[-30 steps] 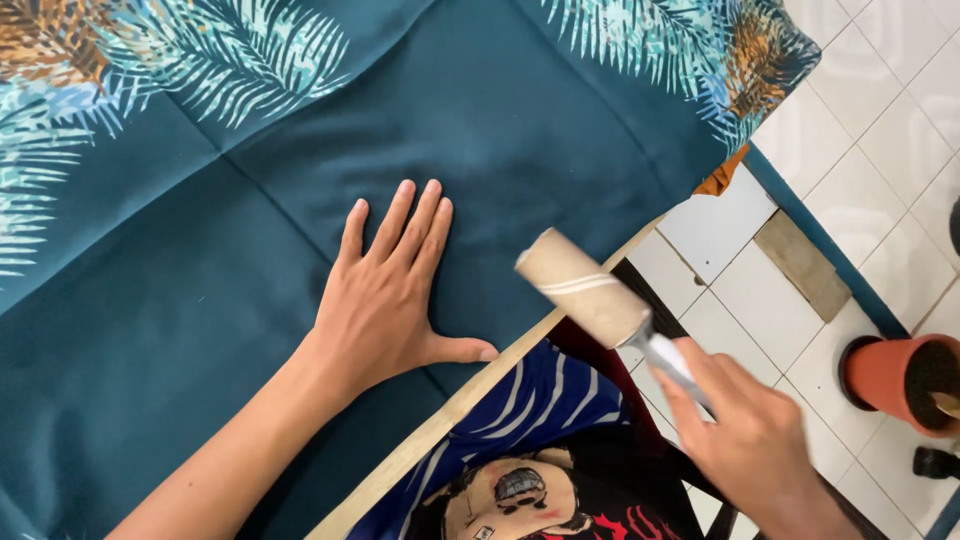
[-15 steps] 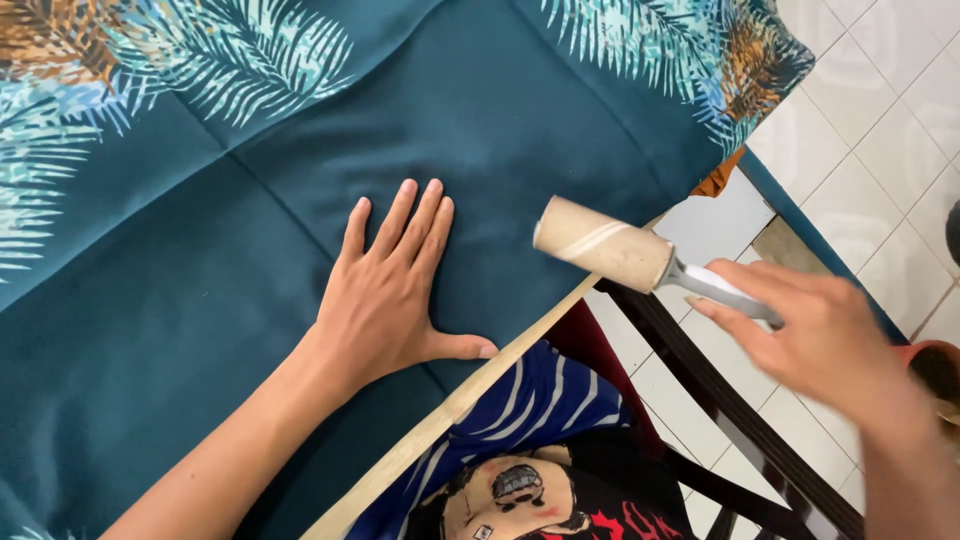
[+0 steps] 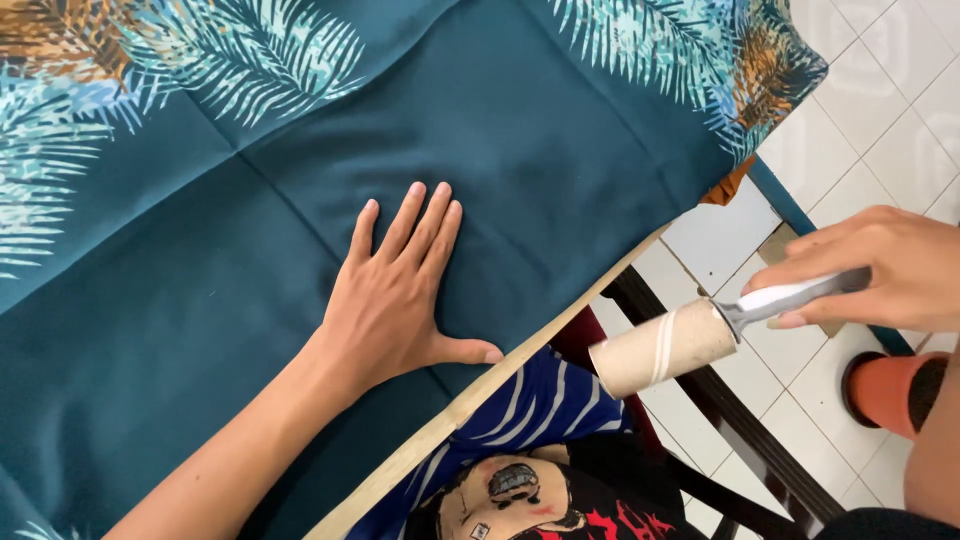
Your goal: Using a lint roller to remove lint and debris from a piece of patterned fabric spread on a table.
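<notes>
The left hand (image 3: 400, 295) lies flat in the middle of the frame, fingers spread a little and thumb splayed toward the table's edge, palm pressing down on the teal cloth (image 3: 250, 300) and gripping nothing. The right hand (image 3: 880, 270), at the right edge of the frame, is closed around the pale grey handle of a lint roller (image 3: 665, 348), whose cardboard-coloured drum hangs in the air just right of centre, off the table and clear of the cloth, above the dark chair frame (image 3: 740, 430) and the white floor tiles (image 3: 850, 130). The cloth covers most of the frame, with palm-leaf print along the upper left and upper right, and its lower right border hangs past the light wooden table edge (image 3: 480, 400). The likeliest trouble is the cloth shifting: it is pinned only under the one palm, so a sticky drum dragged toward that hand could bunch the fabric into ridges, or a pull toward the edge could slide the hanging corner off the table. The drum also looks nearly bare, so it may pick up little. At the lower right an orange pot (image 3: 890, 390) stands on the floor, where a dropped roller could strike it.
</notes>
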